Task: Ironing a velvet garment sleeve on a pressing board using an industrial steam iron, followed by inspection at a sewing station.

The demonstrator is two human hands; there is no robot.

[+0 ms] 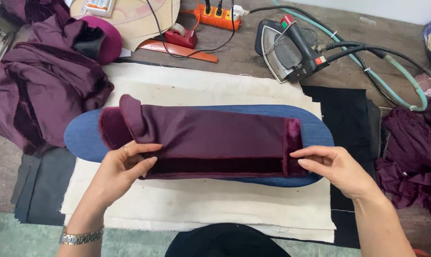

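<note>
Your left hand [122, 166] pinches purple fabric piece [201, 138] at left end, right hand [332, 166] pinches right end; piece lies on blue pad [82, 135]; iron [289, 50] beyond pad.

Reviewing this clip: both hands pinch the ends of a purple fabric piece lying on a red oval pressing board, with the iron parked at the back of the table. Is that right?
Not quite: the oval pressing board is blue, not red. The head view shows it. The rest holds: the left hand and right hand pinch the ends of the purple fabric piece lying on it, and the iron is parked at the back of the table.
</note>
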